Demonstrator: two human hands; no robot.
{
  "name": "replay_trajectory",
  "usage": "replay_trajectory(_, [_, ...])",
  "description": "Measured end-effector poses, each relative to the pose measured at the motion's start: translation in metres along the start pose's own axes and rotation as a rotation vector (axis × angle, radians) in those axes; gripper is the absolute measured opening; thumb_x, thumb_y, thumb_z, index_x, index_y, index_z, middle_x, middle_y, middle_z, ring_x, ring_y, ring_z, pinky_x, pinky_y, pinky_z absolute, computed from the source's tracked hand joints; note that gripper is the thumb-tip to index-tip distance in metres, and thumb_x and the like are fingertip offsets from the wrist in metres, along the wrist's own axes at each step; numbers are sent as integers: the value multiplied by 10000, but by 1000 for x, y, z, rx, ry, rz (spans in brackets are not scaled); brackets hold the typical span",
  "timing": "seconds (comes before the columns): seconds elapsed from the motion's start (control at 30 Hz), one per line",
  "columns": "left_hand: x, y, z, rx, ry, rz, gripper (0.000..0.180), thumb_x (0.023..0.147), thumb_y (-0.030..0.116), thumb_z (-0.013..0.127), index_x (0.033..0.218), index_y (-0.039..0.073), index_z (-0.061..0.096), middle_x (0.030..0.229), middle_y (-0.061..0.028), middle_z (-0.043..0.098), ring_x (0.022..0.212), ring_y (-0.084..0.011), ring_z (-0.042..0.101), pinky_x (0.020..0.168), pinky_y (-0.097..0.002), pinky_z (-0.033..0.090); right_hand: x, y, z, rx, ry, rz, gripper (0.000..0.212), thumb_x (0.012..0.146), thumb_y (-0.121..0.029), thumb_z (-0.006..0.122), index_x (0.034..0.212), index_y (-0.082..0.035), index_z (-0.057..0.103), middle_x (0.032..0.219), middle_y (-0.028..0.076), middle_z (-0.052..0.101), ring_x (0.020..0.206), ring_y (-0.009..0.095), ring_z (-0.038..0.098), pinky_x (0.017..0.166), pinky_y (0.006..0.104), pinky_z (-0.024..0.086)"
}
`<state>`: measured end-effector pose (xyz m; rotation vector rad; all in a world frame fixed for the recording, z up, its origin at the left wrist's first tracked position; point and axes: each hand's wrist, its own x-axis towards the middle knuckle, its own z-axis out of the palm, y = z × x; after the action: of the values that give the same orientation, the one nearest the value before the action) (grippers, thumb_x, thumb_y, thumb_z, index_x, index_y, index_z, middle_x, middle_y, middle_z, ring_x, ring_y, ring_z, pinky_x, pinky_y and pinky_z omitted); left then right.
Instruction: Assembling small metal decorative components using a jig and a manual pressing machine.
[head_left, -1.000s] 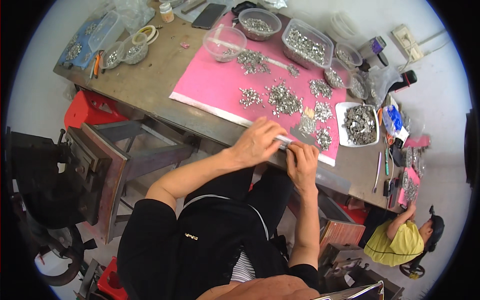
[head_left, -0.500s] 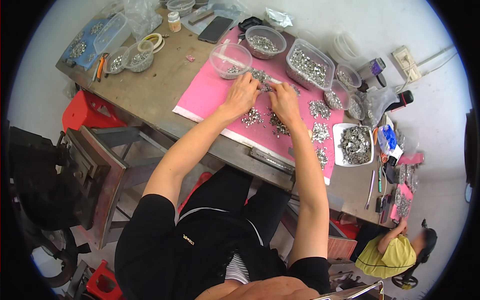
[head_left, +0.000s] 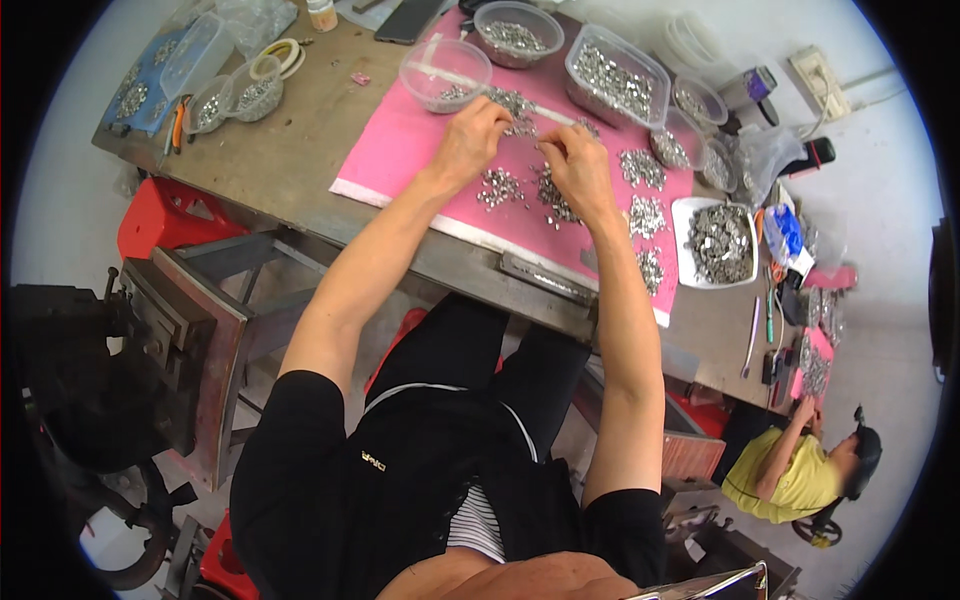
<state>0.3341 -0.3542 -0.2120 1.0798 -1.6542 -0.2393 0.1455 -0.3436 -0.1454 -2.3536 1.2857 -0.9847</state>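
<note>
My left hand point(head_left: 468, 138) is over the pink cloth point(head_left: 390, 150), its fingers pinched together beside a pile of small shiny metal pieces point(head_left: 515, 108). Whatever the fingertips hold is too small to make out. My right hand point(head_left: 580, 172) is also curled into a pinch, a short gap to the right, above another metal heap point(head_left: 553, 200) partly hidden by the hand. Just beyond my left fingers stands a round clear tub point(head_left: 445, 72) with a few pieces in it. A smaller pile point(head_left: 500, 188) lies nearer me, between my forearms.
Several more piles point(head_left: 645, 215) line the cloth's right side. Behind are a round tub point(head_left: 518, 35) and a rectangular tub point(head_left: 618, 75) of pieces. A white dish point(head_left: 715, 243) of metal parts sits at right. Orange-handled pliers point(head_left: 178, 125) lie far left. A person in yellow point(head_left: 785, 470) works at lower right.
My hands have drawn slightly apart, the left moving left and the right lifting off the pieces. The whole view has shifted, with the table sitting higher in the picture.
</note>
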Motion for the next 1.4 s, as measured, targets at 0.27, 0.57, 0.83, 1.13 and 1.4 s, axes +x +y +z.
replay_trajectory(0.27, [-48, 82, 7, -243, -450, 71, 109, 880, 6, 657, 988, 10, 672, 898, -121, 654, 823, -286, 654, 721, -368, 522, -111, -13, -53, 133, -191, 309, 93, 859, -52, 701, 921, 12, 676, 853, 178, 662, 760, 331, 662, 696, 413, 509])
replay_trajectory(0.57, [-58, 88, -7, -234, -481, 3, 178, 886, -46, 590, 1039, 11, 660, 964, -124, 659, 895, -291, 661, 782, -382, 530, -138, -6, -49, -44, -43, 219, 103, 861, -42, 706, 944, 11, 677, 857, 162, 631, 771, 340, 643, 692, 424, 505])
replay_trajectory(0.83, [-58, 84, -29, -83, -354, -28, 158, 882, -5, 620, 1014, 42, 693, 904, -97, 629, 880, -288, 612, 800, -395, 492, -142, -6, -52, -98, -23, 201, 130, 856, -52, 700, 981, -17, 704, 842, 160, 602, 827, 353, 612, 740, 440, 483])
replay_trajectory(1.13, [-63, 84, -22, 145, -460, 124, 96, 855, 167, 720, 935, 114, 713, 886, -27, 602, 897, -229, 558, 826, -371, 406, -138, -2, -48, -58, -16, 173, 77, 857, -47, 704, 921, -13, 678, 839, 141, 598, 805, 322, 607, 718, 419, 481])
replay_trajectory(1.4, [-58, 82, -30, 117, -537, 171, 67, 853, 171, 714, 893, 118, 703, 888, -16, 589, 925, -215, 547, 884, -388, 370, -136, -4, -53, 3, 3, 206, 108, 829, -66, 740, 894, -2, 682, 814, 131, 613, 765, 299, 615, 696, 408, 484])
